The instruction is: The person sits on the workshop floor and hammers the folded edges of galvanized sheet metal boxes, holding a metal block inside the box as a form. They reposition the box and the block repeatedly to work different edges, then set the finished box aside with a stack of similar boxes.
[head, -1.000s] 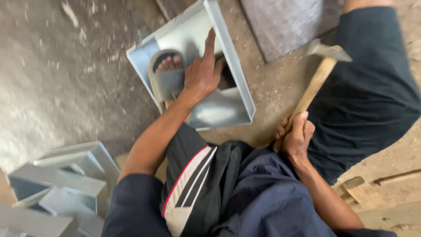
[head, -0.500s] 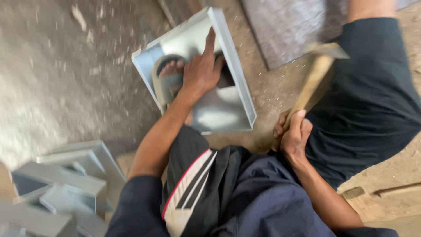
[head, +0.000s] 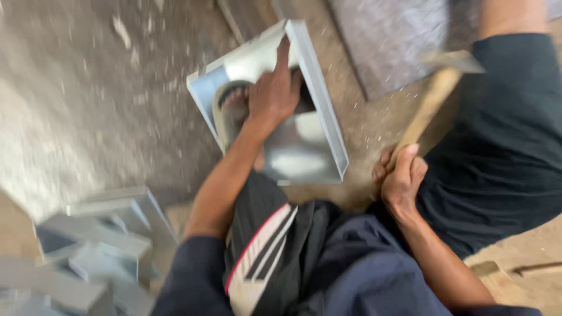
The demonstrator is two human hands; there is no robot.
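Note:
A shiny sheet-metal tray (head: 319, 102) with raised edges lies on the ground in front of me. My left hand (head: 274, 96) presses flat on it, fingers spread toward its far rim. A sandalled foot (head: 233, 104) rests on the tray's left part. My right hand (head: 401, 178) is wrapped around the wooden handle of a hammer (head: 434, 99); the metal head is up near the right leg in dark trousers. The picture is motion-blurred.
A pile of similar folded metal pieces (head: 99, 240) lies at the lower left. A grey slab (head: 386, 41) sits beyond the tray. Dusty concrete floor (head: 88, 88) stretches to the left, and wooden scraps (head: 527, 269) lie at the lower right.
The view has shifted a little and blurred. The hammer's head has tilted slightly. My left hand stays pressed on the tray.

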